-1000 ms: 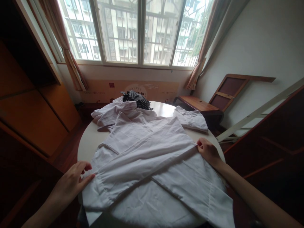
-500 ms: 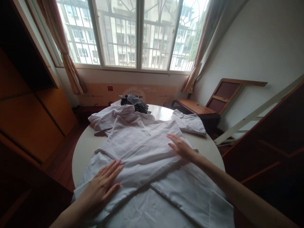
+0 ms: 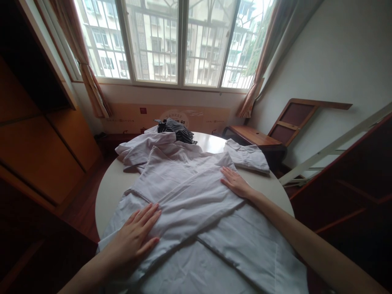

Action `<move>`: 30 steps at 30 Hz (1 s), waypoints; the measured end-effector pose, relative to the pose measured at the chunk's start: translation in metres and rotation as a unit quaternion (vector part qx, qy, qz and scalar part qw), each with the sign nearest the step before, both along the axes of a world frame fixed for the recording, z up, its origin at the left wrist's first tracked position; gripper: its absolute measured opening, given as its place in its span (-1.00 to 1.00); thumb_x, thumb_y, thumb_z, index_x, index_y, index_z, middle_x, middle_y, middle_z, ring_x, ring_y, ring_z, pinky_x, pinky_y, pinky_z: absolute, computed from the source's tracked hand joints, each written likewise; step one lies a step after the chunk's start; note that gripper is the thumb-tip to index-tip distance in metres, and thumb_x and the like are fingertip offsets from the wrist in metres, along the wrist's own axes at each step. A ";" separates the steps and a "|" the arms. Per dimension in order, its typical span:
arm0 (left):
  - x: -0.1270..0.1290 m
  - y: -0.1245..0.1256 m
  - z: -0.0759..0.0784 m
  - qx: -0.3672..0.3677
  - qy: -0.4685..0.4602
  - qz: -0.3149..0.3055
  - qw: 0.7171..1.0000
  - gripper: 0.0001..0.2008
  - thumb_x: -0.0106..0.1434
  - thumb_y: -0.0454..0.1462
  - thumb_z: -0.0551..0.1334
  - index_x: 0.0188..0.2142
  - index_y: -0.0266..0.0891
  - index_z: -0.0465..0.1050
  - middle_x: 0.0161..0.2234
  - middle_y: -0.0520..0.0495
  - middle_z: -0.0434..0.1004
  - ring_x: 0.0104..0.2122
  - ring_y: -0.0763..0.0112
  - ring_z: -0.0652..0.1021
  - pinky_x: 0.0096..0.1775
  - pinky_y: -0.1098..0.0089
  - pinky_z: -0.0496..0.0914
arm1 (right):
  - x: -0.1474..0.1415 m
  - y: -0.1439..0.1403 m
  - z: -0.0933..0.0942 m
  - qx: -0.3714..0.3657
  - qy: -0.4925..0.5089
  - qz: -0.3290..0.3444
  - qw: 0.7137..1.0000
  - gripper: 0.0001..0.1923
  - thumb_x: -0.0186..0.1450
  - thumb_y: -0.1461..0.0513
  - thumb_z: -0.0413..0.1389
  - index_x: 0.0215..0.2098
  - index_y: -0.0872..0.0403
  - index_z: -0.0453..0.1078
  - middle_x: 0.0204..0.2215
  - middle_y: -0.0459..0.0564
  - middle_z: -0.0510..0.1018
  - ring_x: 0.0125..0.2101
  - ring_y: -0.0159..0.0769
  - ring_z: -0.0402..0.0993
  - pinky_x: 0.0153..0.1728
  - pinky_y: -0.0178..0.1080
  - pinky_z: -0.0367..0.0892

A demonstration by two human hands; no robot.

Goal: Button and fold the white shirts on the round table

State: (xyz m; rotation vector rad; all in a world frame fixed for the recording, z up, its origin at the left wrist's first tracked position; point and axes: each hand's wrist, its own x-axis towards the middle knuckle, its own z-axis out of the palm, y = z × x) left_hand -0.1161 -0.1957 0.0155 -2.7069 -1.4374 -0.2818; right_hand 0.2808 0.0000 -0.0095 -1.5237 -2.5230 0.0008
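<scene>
A white garment, which looks like a shirt [image 3: 183, 192], is spread over the round table [image 3: 107, 196] with a sleeve folded diagonally across it. My left hand [image 3: 137, 228] lies flat on the cloth at the left, fingers stretched and thumb apart. Farther up on the right, my right hand [image 3: 235, 181] rests palm down on the folded part, fingers extended. Neither hand grips anything. The near end of the garment runs out of the bottom of the view.
A folded white garment [image 3: 247, 157] lies at the table's far right. Another crumpled white garment [image 3: 143, 149] and a black-and-white striped cloth [image 3: 176, 130] sit at the far left. Beyond are a wooden bench [image 3: 257, 135], a window and curtains; a pale ladder-like frame [image 3: 330, 149] stands right.
My right hand has settled flatter onto the folded cloth. My left hand keeps its place on the garment. The whole view has shifted slightly.
</scene>
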 end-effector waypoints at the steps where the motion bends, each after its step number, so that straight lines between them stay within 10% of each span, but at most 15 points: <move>1: 0.006 0.001 0.006 0.003 -0.010 0.002 1.000 -0.53 0.26 -0.09 0.00 0.13 -0.15 0.16 0.16 -0.12 0.17 0.15 0.17 0.18 0.10 0.14 0.16 | -0.001 0.000 -0.001 0.002 -0.004 -0.001 1.000 -0.32 0.29 -0.08 -0.32 0.21 0.17 0.04 0.20 0.11 0.07 0.20 -0.14 -0.09 0.16 -0.04 -0.06; 8: 0.069 -0.004 0.035 -0.080 -0.090 -0.064 0.991 -0.57 0.17 -0.13 0.15 0.02 -0.15 0.21 0.01 -0.13 0.31 -0.02 0.23 0.35 -0.05 0.24 0.32 | -0.003 -0.002 -0.004 0.023 -0.012 0.002 1.000 -0.30 0.29 -0.08 -0.34 0.18 0.22 0.09 0.19 0.16 0.10 0.19 -0.14 -0.05 0.15 -0.05 -0.04; 15: 0.082 -0.004 0.004 -0.113 -0.052 -0.025 0.992 -0.88 0.22 -0.36 0.01 -0.27 -0.25 0.27 -0.30 -0.09 0.38 -0.31 0.32 0.40 -0.30 0.33 0.35 | -0.002 -0.003 -0.005 0.032 -0.020 -0.001 0.999 -0.33 0.31 -0.06 -0.33 0.18 0.22 0.08 0.18 0.15 0.11 0.19 -0.14 -0.05 0.15 -0.07 -0.03; 22: 0.083 -0.009 -0.008 -0.097 -0.021 -0.044 0.994 -0.79 0.21 -0.48 -0.09 -0.40 -0.23 0.23 -0.43 -0.03 0.36 -0.46 0.40 0.40 -0.46 0.44 0.24 | -0.005 -0.005 -0.001 0.025 -0.020 -0.011 0.999 -0.33 0.31 -0.05 -0.33 0.19 0.21 0.07 0.19 0.13 0.11 0.20 -0.16 -0.06 0.16 -0.10 -0.05; 30: 0.095 0.031 0.059 -0.137 -0.036 -0.117 0.983 -0.61 0.32 -0.14 -0.08 -0.51 -0.25 0.33 -0.50 -0.02 0.44 -0.52 0.46 0.44 -0.46 0.47 0.25 | -0.004 -0.005 -0.004 0.029 0.002 -0.004 1.000 -0.35 0.30 -0.06 -0.32 0.20 0.13 0.05 0.19 0.09 0.11 0.20 -0.14 -0.06 0.16 -0.03 -0.07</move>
